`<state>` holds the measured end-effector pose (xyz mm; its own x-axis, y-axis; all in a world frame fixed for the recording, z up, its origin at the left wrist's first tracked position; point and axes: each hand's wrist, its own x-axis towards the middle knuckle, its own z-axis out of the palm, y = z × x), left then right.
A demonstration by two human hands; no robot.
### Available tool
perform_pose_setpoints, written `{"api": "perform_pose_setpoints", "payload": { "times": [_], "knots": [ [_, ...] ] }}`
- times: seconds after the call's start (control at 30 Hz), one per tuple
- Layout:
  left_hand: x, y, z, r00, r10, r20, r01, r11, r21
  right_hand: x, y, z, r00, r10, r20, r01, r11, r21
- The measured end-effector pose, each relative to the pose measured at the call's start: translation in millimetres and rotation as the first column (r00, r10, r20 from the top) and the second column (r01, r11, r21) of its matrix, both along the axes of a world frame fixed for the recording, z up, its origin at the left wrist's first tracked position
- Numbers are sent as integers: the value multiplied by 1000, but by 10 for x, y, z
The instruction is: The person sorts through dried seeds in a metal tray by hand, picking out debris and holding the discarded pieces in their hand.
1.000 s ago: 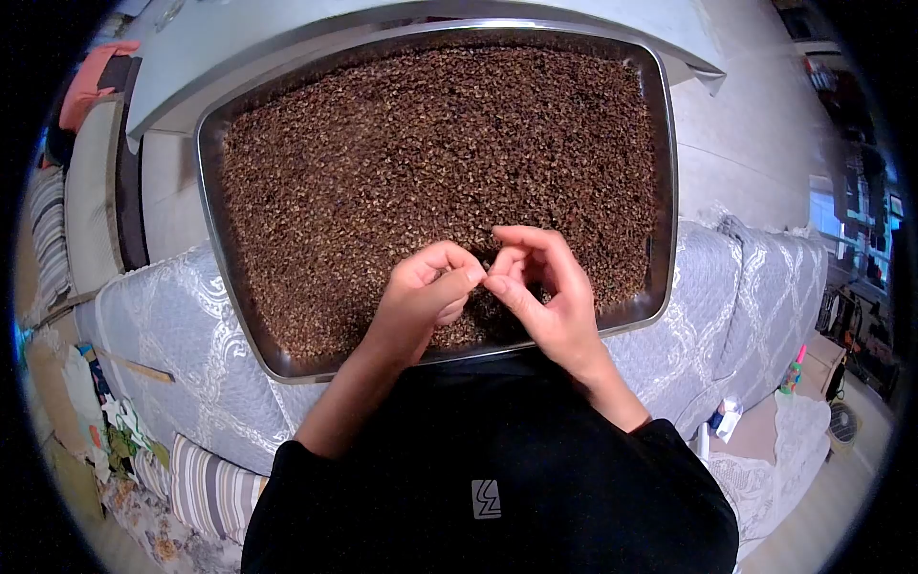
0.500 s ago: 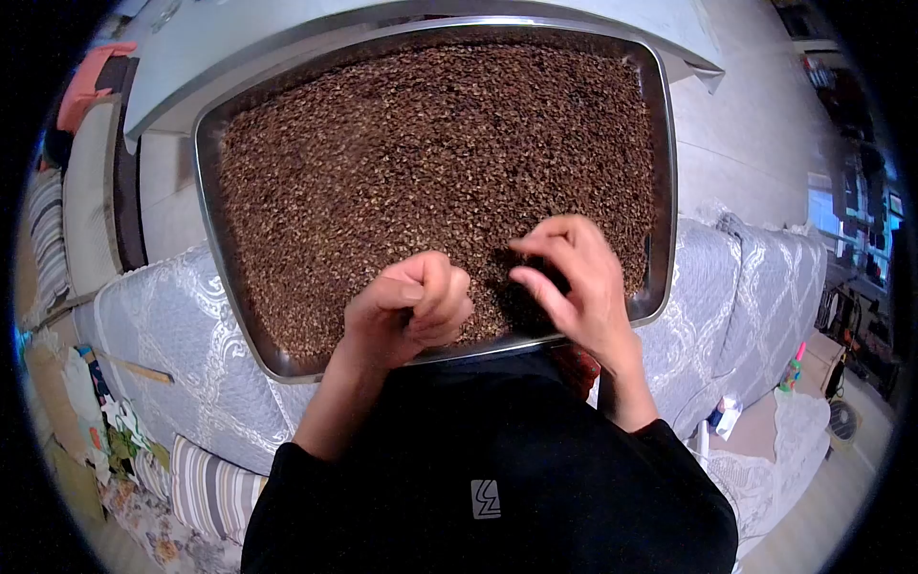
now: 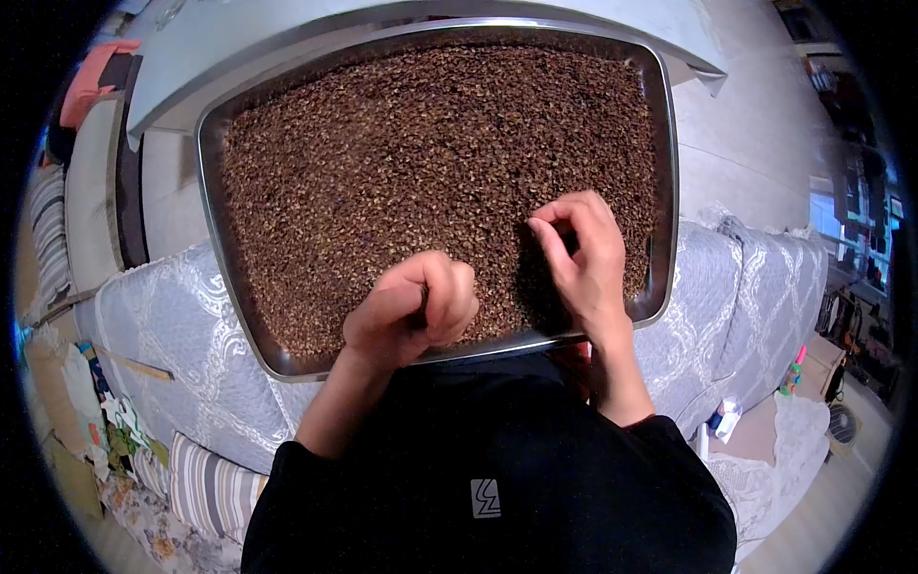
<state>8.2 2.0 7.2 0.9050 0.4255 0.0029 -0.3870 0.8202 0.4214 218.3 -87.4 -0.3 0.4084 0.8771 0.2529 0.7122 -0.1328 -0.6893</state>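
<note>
A large metal tray (image 3: 669,172) holds a layer of small brown dried pieces (image 3: 411,163). Over its near edge my left hand (image 3: 413,308) is curled, with its fingers folded in; whatever it may hold is hidden. To the right, my right hand (image 3: 585,251) hangs low over the brown pieces with thumb and index fingertips pinched together. Anything between those fingertips is too small to make out. The two hands are apart.
Behind the tray is a pale table (image 3: 382,10). A grey patterned sofa cover (image 3: 182,325) spreads on both sides. A striped cushion (image 3: 210,488) lies at the lower left, and a small blue and white item (image 3: 727,419) at the right.
My hands were together at the tray's near side and have separated. The left one went slightly left and curled; the right one moved right and farther over the tray, its fingertips closing.
</note>
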Motion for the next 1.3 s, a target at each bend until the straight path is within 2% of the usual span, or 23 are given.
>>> {"api": "perform_pose_setpoints", "payload": {
  "times": [0.07, 0.1, 0.13, 0.2, 0.23, 0.43, 0.53, 0.6, 0.7, 0.73, 0.77, 0.8, 0.83, 0.9, 0.93, 1.0, 1.07, 1.1, 1.2, 1.23, 1.3],
  "knots": [
    [-5, 7, -16, 996, 21, -84, -22, 1000, -15, 18, -73, 43, 969, -22, -246, 10, 999, -53],
    [7, 10, -15, 993, 16, -120, -18, 1000, -17, -8, -105, 69, 863, -77, -499, 45, 996, -76],
    [25, 16, -8, 988, 12, -156, -15, 1000, -18, -27, -124, 94, 690, -127, -713, 73, 992, -106],
    [71, 20, 18, 976, 15, -215, -16, 1000, -6, 11, -150, 195, 475, -175, -862, 32, 983, -182],
    [109, 14, 37, 971, 21, -238, -20, 1000, 7, 23, -159, 232, 354, -203, -913, 4, 977, -215],
    [169, -7, 70, 892, -13, -452, 23, 1000, 18, -73, -159, 226, -13, -44, -999, -32, 999, -43],
    [205, -29, 75, 861, -27, -508, 52, 998, 36, -128, -155, 238, -25, -39, -999, -81, 996, -37],
    [216, -41, 68, 858, -59, -510, 61, 998, -13, -196, -159, 278, 164, -86, -983, -127, 986, -107],
    [219, -64, 31, 866, -132, -483, 71, 987, -143, -477, -154, 284, 512, 13, -859, -41, 999, -10],
    [224, -84, 14, 864, -102, -492, 62, 993, -98, -519, -124, 301, 799, 50, -599, -38, 999, 33],
    [226, -113, -5, 862, -73, -501, 53, 997, -53, -487, -86, 275, 937, 135, -321, -101, 987, 122],
    [229, -128, -14, 860, -40, -509, 42, 999, -8, -454, -38, 244, 981, 193, -7, -188, 965, 185],
    [236, -122, 6, 837, -29, -546, 50, 998, 23, -464, -19, 249, 975, 222, 8, -218, 948, 232],
    [295, -162, 26, 778, 35, -628, -61, 998, -20, -439, -16, 156, 959, 279, 52, -282, 919, 275],
    [316, -173, 31, 743, 63, -667, -117, 992, -37, -422, -26, 171, 958, 285, 30, -283, 923, 262],
    [243, -121, -69, 824, 5, -567, -98, 986, -133, -389, -38, 209, 955, 296, -16, -284, 929, 237],
    [156, -37, -180, 891, -44, -452, -67, 972, -227, -291, -62, 221, 880, 215, -423, -173, 976, 135],
    [163, 29, -83, 969, -50, -243, -29, 950, -310, -185, -20, 188, 925, 126, -359, -115, 992, 52],
    [134, 68, 4, 966, -39, -255, -42, 951, -305, 88, 99, 68, 994, -109, -27, 111, 991, 74],
    [104, 67, -30, 979, -30, -199, -36, 946, -322, 142, 124, 48, 990, -137, -8, 138, 988, 69],
    [102, 63, -19, 978, -33, -206, -37, 944, -327, 203, 209, 9, 988, -143, 60, 138, 987, 82]
  ]
}}
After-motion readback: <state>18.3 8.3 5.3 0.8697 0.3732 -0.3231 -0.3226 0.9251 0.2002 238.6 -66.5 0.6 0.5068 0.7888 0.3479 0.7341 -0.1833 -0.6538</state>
